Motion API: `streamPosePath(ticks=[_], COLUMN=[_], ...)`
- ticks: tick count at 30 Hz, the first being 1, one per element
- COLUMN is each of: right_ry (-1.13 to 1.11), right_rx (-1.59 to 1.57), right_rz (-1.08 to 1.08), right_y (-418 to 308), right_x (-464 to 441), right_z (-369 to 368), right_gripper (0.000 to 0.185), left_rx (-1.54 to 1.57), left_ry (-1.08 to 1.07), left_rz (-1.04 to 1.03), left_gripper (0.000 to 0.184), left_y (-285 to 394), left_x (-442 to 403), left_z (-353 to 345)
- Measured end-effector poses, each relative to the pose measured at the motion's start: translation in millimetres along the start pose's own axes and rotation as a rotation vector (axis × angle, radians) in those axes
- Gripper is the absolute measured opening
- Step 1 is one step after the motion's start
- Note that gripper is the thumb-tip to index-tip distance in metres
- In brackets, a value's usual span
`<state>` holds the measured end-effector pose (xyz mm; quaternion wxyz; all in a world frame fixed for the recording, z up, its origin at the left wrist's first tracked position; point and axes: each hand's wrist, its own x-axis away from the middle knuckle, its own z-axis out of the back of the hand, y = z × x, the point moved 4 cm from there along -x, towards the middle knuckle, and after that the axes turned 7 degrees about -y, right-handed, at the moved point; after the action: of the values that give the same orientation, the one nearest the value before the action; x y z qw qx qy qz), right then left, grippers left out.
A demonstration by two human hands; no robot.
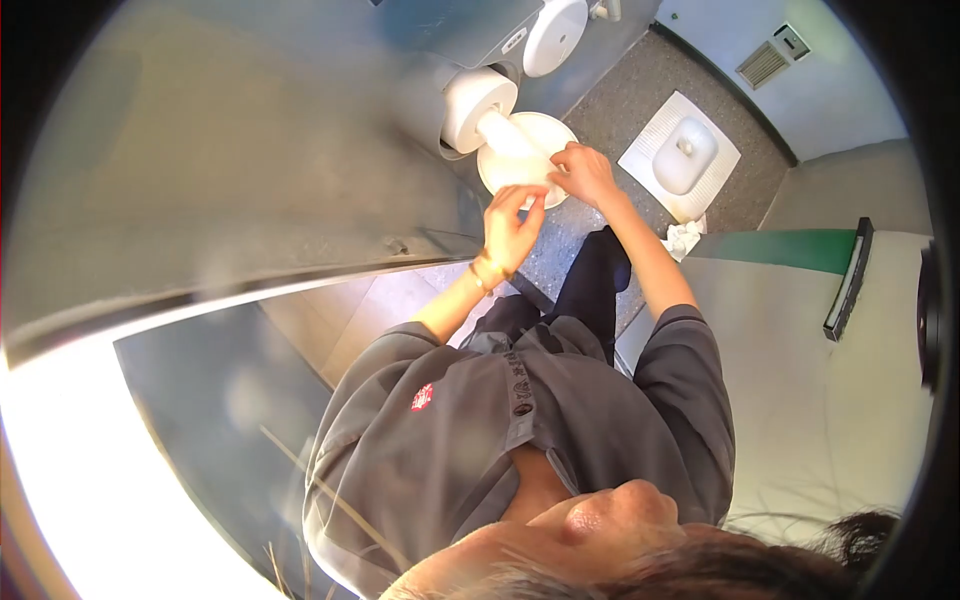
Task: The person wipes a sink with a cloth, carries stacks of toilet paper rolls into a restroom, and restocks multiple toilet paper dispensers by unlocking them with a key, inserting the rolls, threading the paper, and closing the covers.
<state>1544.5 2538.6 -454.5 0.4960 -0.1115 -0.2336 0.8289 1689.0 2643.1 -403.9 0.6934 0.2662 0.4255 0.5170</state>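
A large toilet paper roll (473, 108) sits in the opening of a wall dispenser. From it a strip of toilet paper (520, 150) stretches toward both my hands. My left hand (512, 226), with a bracelet at the wrist, pinches the paper's near end between thumb and fingers. Just right of it, my right hand (584, 174) has its fingers closed on the other side of the same strip. Below the paper shows the pale rim of a round bin (487, 178); the strip and my hands hide much of it.
A squat toilet (686, 155) is set in the grey floor ahead to the right. Crumpled white paper (683, 240) lies by its near corner. A round white wall fixture (555, 37) is beyond the dispenser. Grey partition walls (250, 130) stand close on the left, and a green-striped panel (790, 250) on the right.
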Motion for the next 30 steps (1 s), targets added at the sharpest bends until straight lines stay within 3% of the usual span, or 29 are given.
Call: streamPosePath(ticks=[2, 5, 7, 8, 11, 12, 15, 18, 24, 25, 27, 30], right_ry=[0.118, 0.218, 0.270, 0.362, 0.429, 0.413, 0.373, 0.492, 0.234, 0.187, 0.285, 0.391], right_rx=[-0.013, -0.030, -0.063, -0.171, -0.678, -0.794, -0.594, -0.874, -1.281, -1.345, -1.376, -1.358], right_rz=[0.051, 0.093, 0.137, 0.193, 0.079, 0.146, 0.098, 0.026, -0.135, -0.150, -0.102, -0.046], right_y=[-2.5, -30.3, -43.5, -33.4, -21.5, -17.8, -43.0, -39.0, -72.3, -74.9, -77.4, -61.6], right_x=[3.3, 21.9, 29.7, 27.8, 31.6, 33.7, 47.2, 34.9, 45.9, 47.1, 46.3, 46.3], right_z=[16.7, 64.9, 90.6, 90.4, 92.9, 79.8, 63.7, 40.6, 36.9, 34.4, 34.1, 31.1], right_gripper=[0.020, 0.018, 0.017, 0.024, 0.037, 0.046, 0.043, 0.034, 0.030, 0.028, 0.028, 0.024], left_rx=[-0.095, -0.425, -0.344, -0.256, 0.401, 0.476, 0.506, 0.403, 0.149, 0.219, 0.363, 0.344], left_ry=[0.067, 0.076, -0.003, 0.028, 0.173, 0.276, 0.270, 0.240, 0.295, 0.248, 0.149, 0.141], left_rz=[-0.217, -0.333, -0.383, -0.346, 0.101, 0.040, 0.063, 0.036, -0.178, -0.103, 0.052, -0.069], left_gripper=[0.026, 0.031, 0.029, 0.023, 0.016, 0.018, 0.017, 0.018, 0.016, 0.016, 0.017, 0.018], left_y=[22.1, 30.6, 20.9, 18.5, 0.4, -7.8, 2.1, 23.0, 29.6, 27.6, 24.2, 16.7], left_x=[-29.6, -64.6, -83.3, -90.1, -100.0, -103.7, -103.3, -95.6, -87.4, -87.6, -87.2, -89.1], left_z=[2.3, -8.1, -14.8, -10.4, 3.2, 3.4, 10.8, 18.7, 19.3, 16.8, 6.7, 0.7])
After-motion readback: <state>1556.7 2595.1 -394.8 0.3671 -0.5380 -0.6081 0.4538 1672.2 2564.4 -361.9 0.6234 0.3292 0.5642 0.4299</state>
